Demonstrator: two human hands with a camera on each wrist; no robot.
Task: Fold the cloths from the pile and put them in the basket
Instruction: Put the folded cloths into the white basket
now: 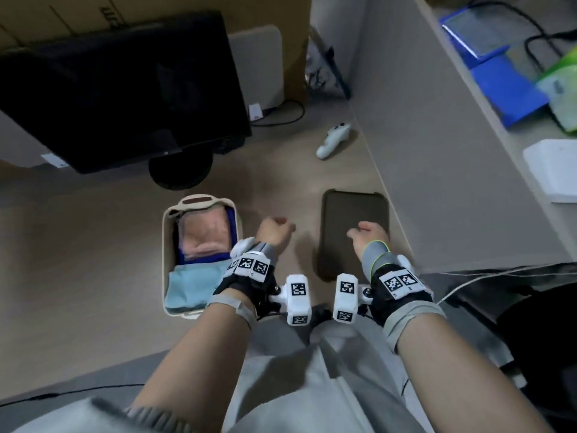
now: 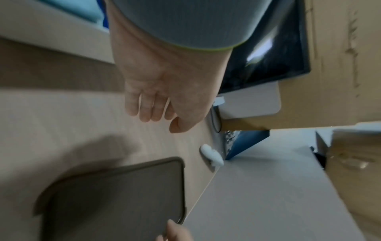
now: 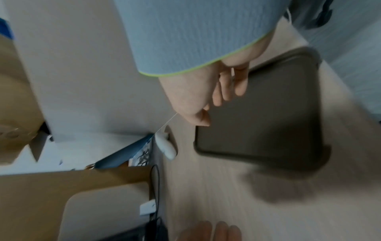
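Note:
A beige basket (image 1: 166, 254) stands on the desk left of centre. It holds a folded pink cloth (image 1: 204, 235) over a dark blue one, and a light blue cloth (image 1: 190, 285) at its near end. My left hand (image 1: 276, 231) hovers just right of the basket with loosely curled fingers (image 2: 144, 110) that hold nothing. My right hand (image 1: 368, 235) hangs over a dark brown tray (image 1: 349, 207), also loosely curled and holding nothing (image 3: 226, 91). The tray (image 3: 268, 127) shows no cloth on it.
A black monitor (image 1: 125, 89) stands at the back left. A white controller (image 1: 332, 140) lies beside the grey partition (image 1: 421, 151) that bounds the desk on the right. Cables and a blue box (image 1: 499, 85) lie beyond the partition. My lap is below the desk edge.

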